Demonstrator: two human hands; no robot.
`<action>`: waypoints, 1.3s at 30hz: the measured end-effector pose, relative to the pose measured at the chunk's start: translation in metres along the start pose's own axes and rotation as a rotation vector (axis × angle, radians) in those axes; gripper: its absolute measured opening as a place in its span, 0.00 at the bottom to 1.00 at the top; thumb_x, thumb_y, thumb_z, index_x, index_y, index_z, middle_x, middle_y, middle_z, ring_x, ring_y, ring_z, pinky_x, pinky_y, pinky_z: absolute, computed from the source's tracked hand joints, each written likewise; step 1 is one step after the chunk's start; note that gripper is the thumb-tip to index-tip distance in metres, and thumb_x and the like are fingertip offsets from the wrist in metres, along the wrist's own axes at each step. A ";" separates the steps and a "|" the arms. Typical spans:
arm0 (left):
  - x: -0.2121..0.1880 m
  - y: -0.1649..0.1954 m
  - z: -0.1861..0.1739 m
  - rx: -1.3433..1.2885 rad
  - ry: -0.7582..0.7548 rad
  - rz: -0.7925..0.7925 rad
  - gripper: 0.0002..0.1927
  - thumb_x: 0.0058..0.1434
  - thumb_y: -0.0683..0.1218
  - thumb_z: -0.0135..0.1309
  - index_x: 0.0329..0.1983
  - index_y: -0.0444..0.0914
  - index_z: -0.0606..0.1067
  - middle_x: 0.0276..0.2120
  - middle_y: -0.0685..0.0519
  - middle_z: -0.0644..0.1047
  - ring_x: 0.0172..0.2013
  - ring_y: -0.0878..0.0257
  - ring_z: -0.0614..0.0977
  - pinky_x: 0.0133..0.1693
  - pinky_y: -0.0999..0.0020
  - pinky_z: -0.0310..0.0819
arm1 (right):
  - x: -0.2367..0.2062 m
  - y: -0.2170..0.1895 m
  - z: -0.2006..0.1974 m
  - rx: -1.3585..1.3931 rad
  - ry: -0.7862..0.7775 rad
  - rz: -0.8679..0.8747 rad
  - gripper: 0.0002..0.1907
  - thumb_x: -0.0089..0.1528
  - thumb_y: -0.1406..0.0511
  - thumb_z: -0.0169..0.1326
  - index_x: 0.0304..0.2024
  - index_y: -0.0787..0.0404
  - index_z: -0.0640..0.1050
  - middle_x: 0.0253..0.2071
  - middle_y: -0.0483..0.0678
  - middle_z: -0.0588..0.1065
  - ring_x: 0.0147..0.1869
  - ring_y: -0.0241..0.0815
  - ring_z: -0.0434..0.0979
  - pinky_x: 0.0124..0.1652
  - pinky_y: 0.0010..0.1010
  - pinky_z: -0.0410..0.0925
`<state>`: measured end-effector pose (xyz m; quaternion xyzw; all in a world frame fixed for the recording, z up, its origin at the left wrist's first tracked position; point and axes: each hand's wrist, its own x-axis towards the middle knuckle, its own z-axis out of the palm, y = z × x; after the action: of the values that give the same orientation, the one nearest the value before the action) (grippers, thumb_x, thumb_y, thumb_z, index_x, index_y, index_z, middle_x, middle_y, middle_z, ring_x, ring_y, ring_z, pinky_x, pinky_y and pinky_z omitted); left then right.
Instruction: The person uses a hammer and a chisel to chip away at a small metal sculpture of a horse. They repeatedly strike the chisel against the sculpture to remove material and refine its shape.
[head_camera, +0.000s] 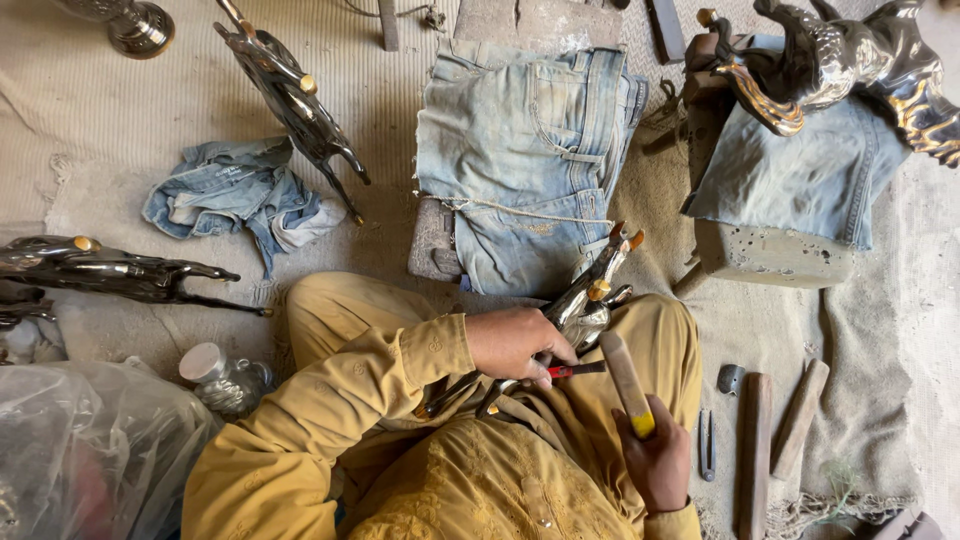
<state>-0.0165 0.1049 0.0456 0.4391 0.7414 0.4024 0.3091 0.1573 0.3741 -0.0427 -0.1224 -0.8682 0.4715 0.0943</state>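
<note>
My left hand (515, 343) grips a small shiny metal animal figure (590, 292) with gold tips, held over my lap; a thin red-handled tool (575, 371) pokes out under its fingers. My right hand (655, 458) holds a short wooden stick (626, 378) with a yellow band, its upper end close to the figure. I sit cross-legged in mustard-yellow clothes (400, 440). A block covered with folded jeans (530, 165) stands just in front of my knees.
Dark metal animal figures stand at left (110, 268), upper middle (295, 100) and upper right (830, 60), the last on a denim-covered block (775, 250). A denim rag (235, 195), a jar (225, 380), a plastic bag (85, 450) and wooden sticks (775, 435) lie around.
</note>
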 end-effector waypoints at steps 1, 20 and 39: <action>-0.001 -0.001 -0.001 -0.002 0.011 0.033 0.21 0.53 0.45 0.68 0.52 0.42 0.81 0.30 0.51 0.83 0.29 0.59 0.84 0.36 0.61 0.76 | 0.000 0.001 0.001 -0.017 -0.014 0.075 0.12 0.56 0.66 0.67 0.40 0.65 0.80 0.31 0.44 0.77 0.31 0.33 0.74 0.34 0.27 0.70; -0.010 -0.003 0.003 0.025 0.155 -0.055 0.27 0.49 0.45 0.71 0.53 0.37 0.78 0.26 0.52 0.81 0.25 0.61 0.82 0.31 0.62 0.75 | 0.018 -0.007 -0.007 0.065 -0.132 0.174 0.16 0.54 0.67 0.68 0.43 0.63 0.81 0.28 0.45 0.76 0.30 0.33 0.74 0.32 0.27 0.70; -0.021 0.002 -0.005 -0.041 0.057 -0.057 0.22 0.55 0.45 0.67 0.54 0.41 0.80 0.27 0.51 0.83 0.24 0.63 0.82 0.31 0.63 0.75 | 0.022 -0.053 -0.008 0.078 0.012 0.136 0.12 0.56 0.69 0.66 0.41 0.66 0.80 0.24 0.44 0.75 0.22 0.34 0.71 0.23 0.27 0.63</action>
<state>-0.0111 0.0850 0.0515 0.3995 0.7538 0.4210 0.3082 0.1320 0.3586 0.0074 -0.1800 -0.8382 0.5097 0.0718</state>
